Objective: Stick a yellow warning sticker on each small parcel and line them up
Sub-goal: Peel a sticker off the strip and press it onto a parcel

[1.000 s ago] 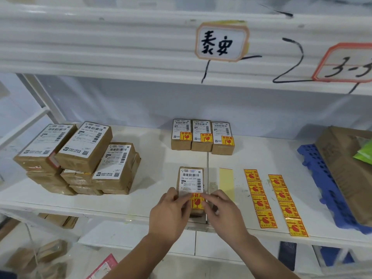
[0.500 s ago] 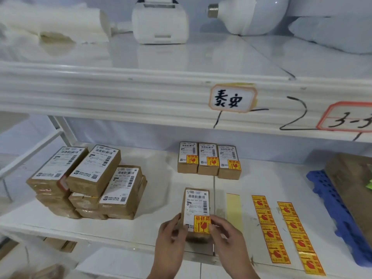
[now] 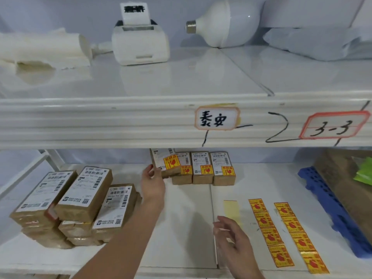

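Parcel (image 3: 166, 163) pinched by left hand (image 3: 153, 185) fingers, touching the row (image 3: 203, 168) end; right hand (image 3: 233, 239) fingers loosely spread

Held parcel (image 3: 166, 164) and stacked parcels (image 3: 84, 198): brown kraft card with a slight tape sheen, matt white paper labels. Warning sticker strips (image 3: 267, 232) glossy yellow; bare backing strip (image 3: 230, 208) pale waxy paper. Shelf (image 3: 181, 81) glossy white, mirror-like; label printer (image 3: 140, 45) matt white plastic; bulb (image 3: 227, 25) smooth white with a metal screw cap; pallet (image 3: 326, 204) blue moulded plastic.
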